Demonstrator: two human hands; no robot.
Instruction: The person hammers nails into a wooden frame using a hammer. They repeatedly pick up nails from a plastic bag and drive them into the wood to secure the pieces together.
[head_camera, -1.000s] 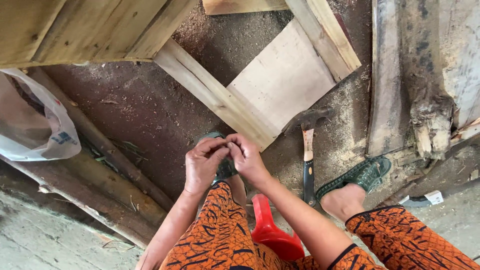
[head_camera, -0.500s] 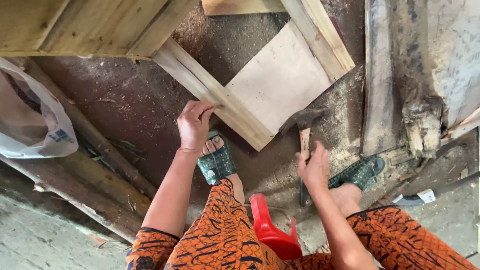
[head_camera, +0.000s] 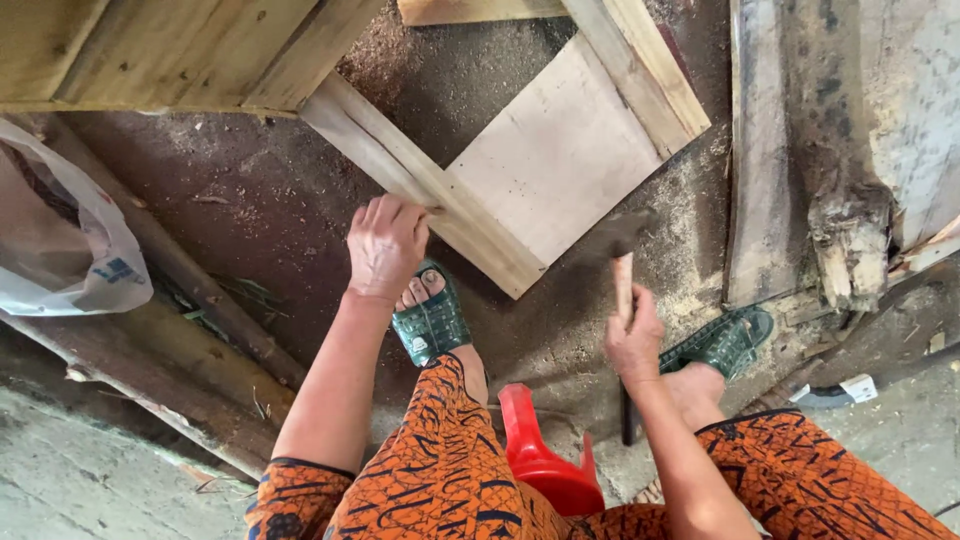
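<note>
While L hand (head_camera: 385, 245) at plank (head_camera: 420, 185); hammer (head_camera: 620, 265) in R hand (head_camera: 633, 340)

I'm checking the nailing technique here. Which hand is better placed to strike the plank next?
The right hand: it grips the hammer by its handle, head raised near the plank. The left hand is pinched at the plank's edge, apparently steadying something small.
</note>
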